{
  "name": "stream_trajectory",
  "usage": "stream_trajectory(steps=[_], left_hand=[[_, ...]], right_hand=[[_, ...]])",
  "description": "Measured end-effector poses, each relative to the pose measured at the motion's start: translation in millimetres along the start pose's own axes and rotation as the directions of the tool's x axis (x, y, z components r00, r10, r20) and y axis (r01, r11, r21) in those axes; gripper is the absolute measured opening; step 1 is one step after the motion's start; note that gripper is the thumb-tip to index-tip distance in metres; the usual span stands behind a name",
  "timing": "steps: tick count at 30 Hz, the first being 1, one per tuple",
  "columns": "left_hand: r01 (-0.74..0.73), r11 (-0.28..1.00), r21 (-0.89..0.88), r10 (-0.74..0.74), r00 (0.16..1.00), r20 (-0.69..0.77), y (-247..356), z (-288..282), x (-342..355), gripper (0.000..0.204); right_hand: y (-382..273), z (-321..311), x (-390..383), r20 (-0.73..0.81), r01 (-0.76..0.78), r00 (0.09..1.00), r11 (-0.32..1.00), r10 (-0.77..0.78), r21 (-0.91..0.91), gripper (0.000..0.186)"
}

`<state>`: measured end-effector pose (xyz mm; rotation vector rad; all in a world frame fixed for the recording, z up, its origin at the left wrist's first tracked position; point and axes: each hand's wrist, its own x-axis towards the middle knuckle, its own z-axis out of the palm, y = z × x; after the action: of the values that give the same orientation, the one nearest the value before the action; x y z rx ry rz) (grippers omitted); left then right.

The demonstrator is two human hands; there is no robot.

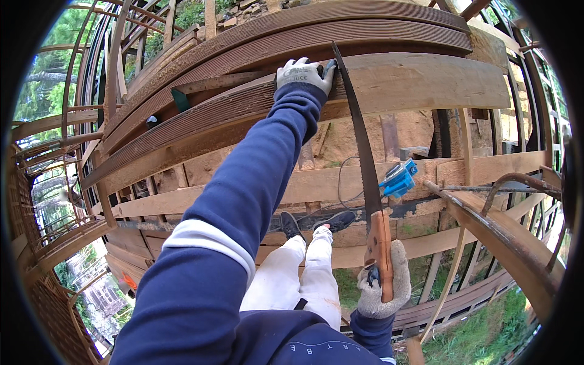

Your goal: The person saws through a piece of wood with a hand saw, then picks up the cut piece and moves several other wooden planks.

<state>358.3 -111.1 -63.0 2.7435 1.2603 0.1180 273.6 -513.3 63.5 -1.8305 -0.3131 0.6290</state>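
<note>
My left hand [302,74], in a grey-white work glove, is closed over the right end of a brown grooved decking board [225,111], its thumb beside the saw blade. In my right hand [389,292], also gloved, is the wooden handle of a handsaw [360,140]. The long dark blade points away from me, its tip reaching past the board close to my left thumb. The saw crosses at the board's right end, over a lighter wide beam [432,79]. Whether the teeth touch the wood I cannot tell.
More grooved boards [365,30] lie along the far side. A blue power tool [398,178] with a cord rests on a beam beyond my feet. Open gaps between beams show ground below. A rusty metal pipe frame [493,237] and timber stand at the right.
</note>
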Motion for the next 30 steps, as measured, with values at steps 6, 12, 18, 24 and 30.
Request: stream_trajectory(steps=[6,12,18,24,30], left_hand=[[-0.004,0.999,-0.047,0.002,0.999,-0.041,-4,6,-2,0.056],[-0.001,1.0,-0.031,0.002,1.0,0.028,-1,2,0,0.058],[0.017,0.999,-0.052,-0.014,0.999,0.044,-5,1,0,0.057],[0.016,0.999,-0.041,-0.014,0.998,0.063,0,-2,-1,0.055],[0.026,1.0,-0.008,-0.025,0.996,0.087,-2,-1,1,0.054]], right_hand=[[0,12,6,-0.124,0.066,0.989,0.995,-0.076,-0.079,0.055],[9,45,93,0.003,0.266,0.964,0.962,-0.267,0.054,0.067],[9,44,73,-0.012,0.143,0.99,0.989,-0.142,0.039,0.067],[-14,23,49,0.015,0.049,0.999,0.999,-0.049,0.006,0.066],[-15,19,33,0.004,0.173,0.985,0.976,-0.174,-0.132,0.063]])
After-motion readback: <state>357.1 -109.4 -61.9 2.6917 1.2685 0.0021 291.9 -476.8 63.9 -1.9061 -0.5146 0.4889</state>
